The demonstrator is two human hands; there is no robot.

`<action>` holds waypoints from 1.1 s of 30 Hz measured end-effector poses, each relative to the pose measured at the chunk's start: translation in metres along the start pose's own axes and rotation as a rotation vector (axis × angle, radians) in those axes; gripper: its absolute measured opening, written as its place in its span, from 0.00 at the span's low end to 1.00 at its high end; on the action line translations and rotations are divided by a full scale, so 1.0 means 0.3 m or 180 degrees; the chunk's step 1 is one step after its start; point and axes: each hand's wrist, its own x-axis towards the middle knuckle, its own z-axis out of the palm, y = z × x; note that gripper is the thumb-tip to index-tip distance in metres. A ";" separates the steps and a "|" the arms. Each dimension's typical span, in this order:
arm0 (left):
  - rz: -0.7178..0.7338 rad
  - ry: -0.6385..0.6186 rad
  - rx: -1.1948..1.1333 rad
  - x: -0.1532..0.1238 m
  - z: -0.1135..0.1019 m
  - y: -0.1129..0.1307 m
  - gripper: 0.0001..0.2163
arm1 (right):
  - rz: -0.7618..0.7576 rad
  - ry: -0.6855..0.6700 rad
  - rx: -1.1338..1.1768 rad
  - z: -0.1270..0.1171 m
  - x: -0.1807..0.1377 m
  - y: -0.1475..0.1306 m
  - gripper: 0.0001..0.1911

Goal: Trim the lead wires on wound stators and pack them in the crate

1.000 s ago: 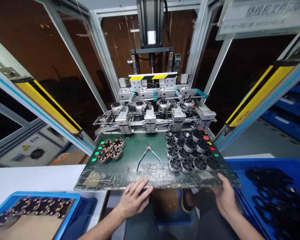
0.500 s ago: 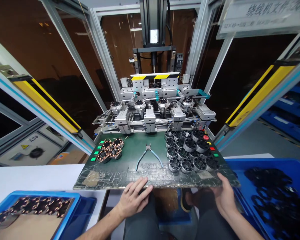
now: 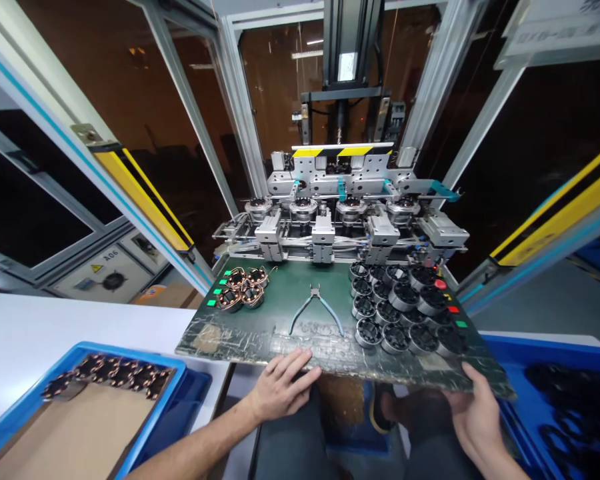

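Observation:
My left hand [image 3: 287, 387] lies at the front edge of the green work board [image 3: 275, 327], fingers stretched out, holding nothing. At the board's front right, my right hand [image 3: 477, 413] has its thumb on top of the edge and its fingers underneath, gripping it. Blue-handled pliers [image 3: 316, 310] lie spread on the board, beyond my left hand. Several bare black-and-silver motor stators [image 3: 395, 339] are grouped at the right, some stacked. Several copper-wound stators [image 3: 241, 290] sit at the far left of the board.
Behind the board stands a winding machine [image 3: 325, 230] with several stators seated in its fixtures. A blue tray [image 3: 180, 380] with wound stators is at the lower left. At the right, a blue bin [image 3: 517, 373] holds black parts. Yellow posts [image 3: 145, 200] flank the machine.
The view has swung left, so the scene sits further right in the picture. Both hands stay at the board's edge, and the pliers and stators keep their places.

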 end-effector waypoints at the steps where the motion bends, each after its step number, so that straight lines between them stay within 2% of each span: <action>1: 0.0006 -0.0010 0.0021 0.001 -0.001 0.000 0.27 | 0.0000 -0.0009 -0.0004 0.000 0.001 0.000 0.30; 17: 0.0039 -0.0061 0.0087 -0.013 0.009 -0.003 0.30 | 0.0029 0.0005 0.0013 -0.002 0.003 0.003 0.31; 27: -0.0025 -0.0006 -0.0023 -0.007 0.005 -0.001 0.26 | 0.0059 -0.0010 -0.0001 0.002 0.001 0.006 0.30; 33: -0.0018 0.0029 -0.0042 -0.005 0.007 -0.002 0.27 | -0.0018 0.0052 0.0015 0.002 0.006 0.003 0.31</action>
